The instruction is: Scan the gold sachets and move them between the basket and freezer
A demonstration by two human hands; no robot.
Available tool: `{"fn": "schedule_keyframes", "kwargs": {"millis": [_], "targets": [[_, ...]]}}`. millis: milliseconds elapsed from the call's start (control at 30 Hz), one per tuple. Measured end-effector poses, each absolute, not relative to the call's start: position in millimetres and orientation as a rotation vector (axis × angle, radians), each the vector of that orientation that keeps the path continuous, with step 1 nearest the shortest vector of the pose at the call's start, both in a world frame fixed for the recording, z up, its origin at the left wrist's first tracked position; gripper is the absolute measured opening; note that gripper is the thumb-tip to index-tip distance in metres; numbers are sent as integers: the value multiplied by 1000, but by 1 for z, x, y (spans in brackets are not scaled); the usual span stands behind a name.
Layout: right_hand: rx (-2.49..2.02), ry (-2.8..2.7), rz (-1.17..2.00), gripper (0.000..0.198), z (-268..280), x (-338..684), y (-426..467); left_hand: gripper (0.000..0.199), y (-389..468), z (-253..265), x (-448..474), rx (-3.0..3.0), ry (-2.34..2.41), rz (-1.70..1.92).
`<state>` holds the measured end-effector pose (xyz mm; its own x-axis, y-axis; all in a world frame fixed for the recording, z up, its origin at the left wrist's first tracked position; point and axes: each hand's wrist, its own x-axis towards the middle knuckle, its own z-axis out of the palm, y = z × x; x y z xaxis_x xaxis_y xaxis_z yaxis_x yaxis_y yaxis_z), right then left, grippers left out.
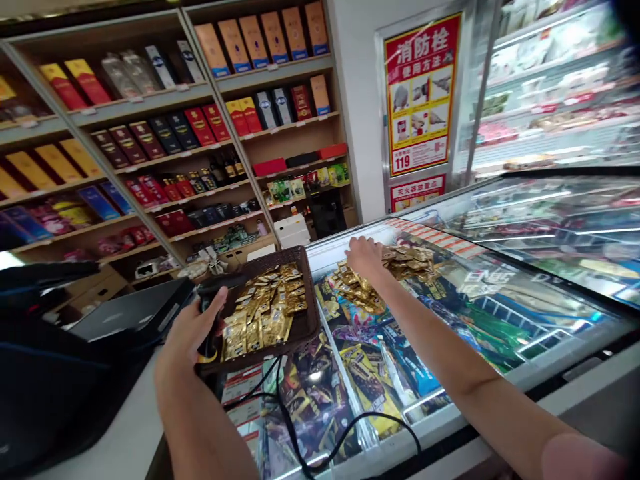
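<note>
My left hand (193,327) is closed round the handle of a black handheld barcode scanner (225,285), beside a brown woven basket (311,307). Small shiny gold packets (273,303) lie in rows inside the basket. Over on the freezer's glass top, my right hand (364,259) has its fingers curled down into a loose pile of similar gold packets (413,261). Its fingertips are hidden, but the packets press up around the palm and fingers.
Wrapped ice creams (370,383) show through the freezer's glass lid (500,293). A black cable (293,427) loops across the front. At the left stands a dark counter machine (135,310). Behind are shelves (165,157) of boxed bottles and a red wall poster (423,93).
</note>
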<state>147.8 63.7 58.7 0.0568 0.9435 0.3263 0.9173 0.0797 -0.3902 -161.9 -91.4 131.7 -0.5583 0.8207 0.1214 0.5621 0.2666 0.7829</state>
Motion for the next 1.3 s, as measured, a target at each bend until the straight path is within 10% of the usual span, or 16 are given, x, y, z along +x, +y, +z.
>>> {"fn": "schedule_keyframes", "kwargs": {"millis": [533, 1300], "targets": [[-1380, -2618, 293, 67, 30, -128, -25, 59, -110, 121, -194, 1153, 2108, 1344], [-1497, -1938, 698, 36, 84, 152, 36, 58, -76, 128, -80, 1448, 1714, 1216]]}}
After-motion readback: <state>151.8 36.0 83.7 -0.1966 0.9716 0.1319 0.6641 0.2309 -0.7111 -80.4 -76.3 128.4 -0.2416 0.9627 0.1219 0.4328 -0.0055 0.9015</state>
